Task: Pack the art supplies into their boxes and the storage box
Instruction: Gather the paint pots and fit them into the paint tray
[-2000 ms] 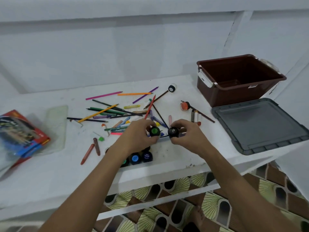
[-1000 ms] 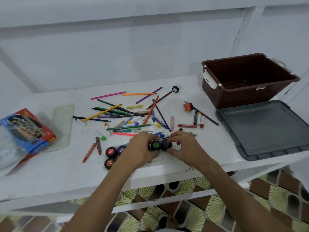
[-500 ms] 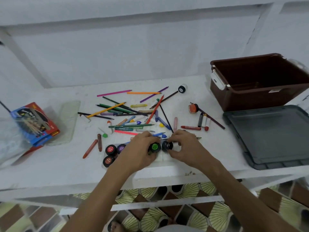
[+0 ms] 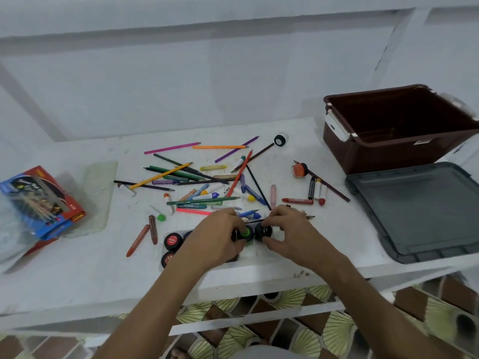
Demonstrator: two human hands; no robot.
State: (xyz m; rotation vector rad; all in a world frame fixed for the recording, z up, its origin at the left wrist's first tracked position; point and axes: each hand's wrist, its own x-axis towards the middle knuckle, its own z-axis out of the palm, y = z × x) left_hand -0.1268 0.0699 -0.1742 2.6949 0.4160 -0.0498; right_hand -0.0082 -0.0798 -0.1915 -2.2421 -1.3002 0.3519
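Head view, item by item, as I am reading it from my remote station.

Left hand: fingers curling round the green-capped paint pot, pinching it upright at the near edge of the white table.

Right hand: thumb and fingers pinching the black-capped paint pot, which is sitting just beside the green one, the two nearly touching.

Paint tray: a clear holder lying under and left of the left hand, with two red-capped pots already seated; I cannot tell how many sockets are standing free, since the left hand is covering most of it.

Deciding relation: the tray is running left to right along the table edge, and both held pots are hovering at its right end. The right hand is nearer that end, so I am judging its pot the next to be pressed down, cap up.

Loose pencils and crayons: lying scattered behind the hands, well apart from the pencil box at far left.

Storage box: standing open at right, its grey lid lying flat in front of it; nothing packed is showing inside.

Risk, in my judgement: a pot tipping if pressed off its socket.
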